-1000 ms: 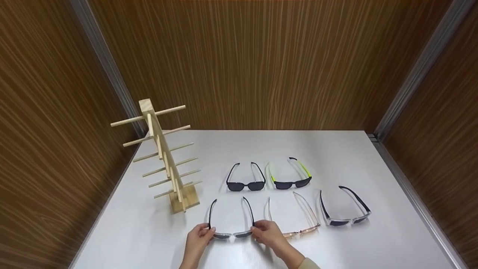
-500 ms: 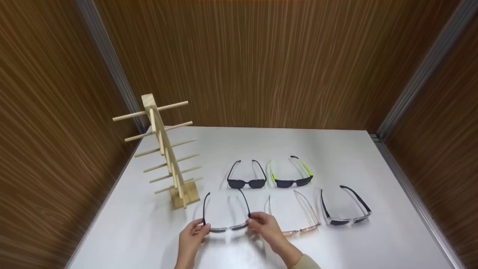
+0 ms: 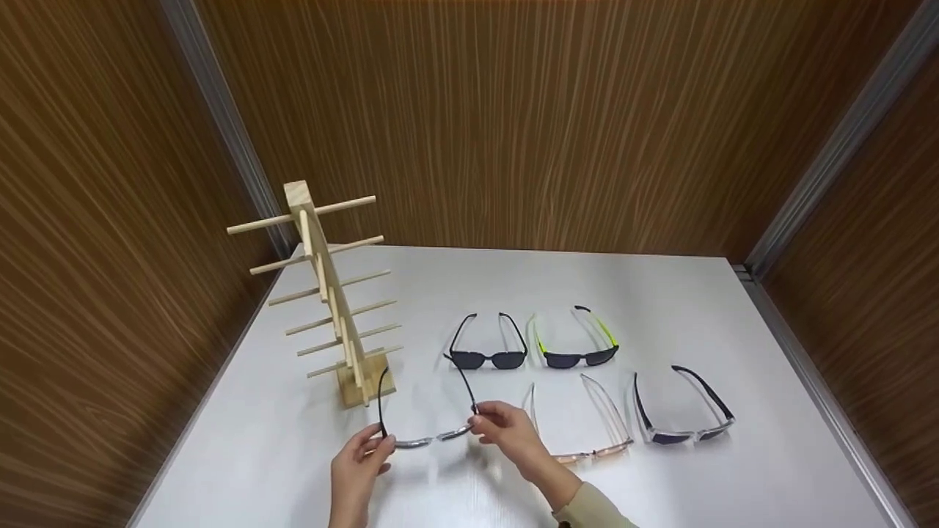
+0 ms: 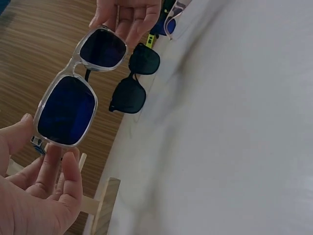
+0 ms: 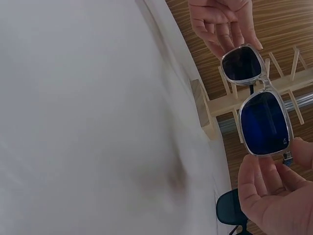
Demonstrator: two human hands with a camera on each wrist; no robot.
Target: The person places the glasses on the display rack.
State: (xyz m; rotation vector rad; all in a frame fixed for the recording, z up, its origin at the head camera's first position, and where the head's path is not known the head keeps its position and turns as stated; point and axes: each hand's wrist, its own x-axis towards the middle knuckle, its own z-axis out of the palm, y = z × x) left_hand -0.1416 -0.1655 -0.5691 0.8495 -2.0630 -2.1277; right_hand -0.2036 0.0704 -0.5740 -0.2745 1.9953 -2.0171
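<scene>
A pair of sunglasses [image 3: 414,443] with a clear frame, dark blue lenses and black temples is held above the table between both hands. My left hand [image 3: 356,469] pinches its left hinge corner, thumb against fingers; the left wrist view shows the lens [image 4: 67,111] just above that thumb and fingers. At the opposite hinge corner, my right hand [image 3: 513,438] grips the frame, as the right wrist view shows beside the blue lens [image 5: 265,123]. Both temples are unfolded and point away from me, towards the wooden display rack [image 3: 330,293] at the left.
Black sunglasses [image 3: 489,359] and black-and-yellow sunglasses [image 3: 579,359] lie behind on the white table [image 3: 660,308]. Pink-framed glasses [image 3: 594,453] are close to my right hand, and clear-framed sunglasses [image 3: 689,434] lie farther right. Wood-grain panels [image 3: 513,125] enclose the table.
Both hands have lifted the clear-framed sunglasses off the table and carried them left, nearer the rack, with the right side tilted higher. The other glasses stay put; the head view shifted slightly.
</scene>
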